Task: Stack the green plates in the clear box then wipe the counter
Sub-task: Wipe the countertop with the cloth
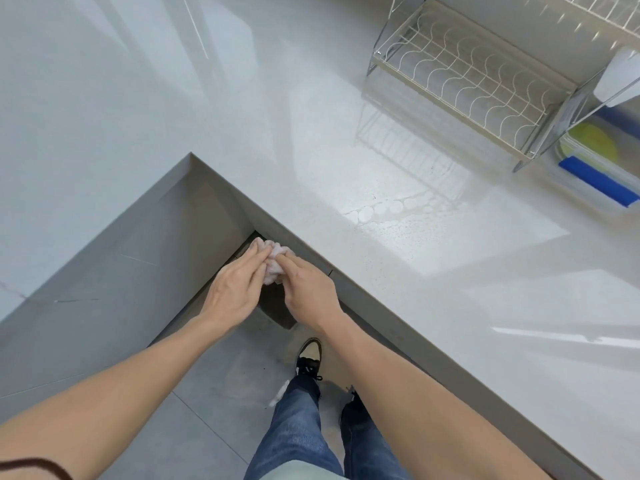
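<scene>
Below the near edge of the tabletop [433, 258], out over the grey floor [214, 403], both bare hands meet on a crumpled pale cloth [274, 263]. The left hand [235, 289] has its fingers [254, 263] pressed together and laid along the cloth's left side; the right hand [308, 289] closes its fingers [289, 261] against the cloth's right side, so the wad is pinched between the two hands. The cloth sits in the air just off the inner corner where the tabletop's two edges meet, not touching the surface. Under the hands, a leg in blue jeans [298, 427] and a dark and cream shoe [309, 355] stand on the floor tiles.

Beyond the edge, the pale speckled tabletop shows a wet patch with ring-shaped marks [384, 209] near its middle. Farther back toward the far right corner stands an empty wire dish rack [467, 77]. Just to its right, at the right edge, is the clear box [568, 157] with blue clips, and green plates [594, 142] lie stacked inside it, partly hidden by the rack's frame.
</scene>
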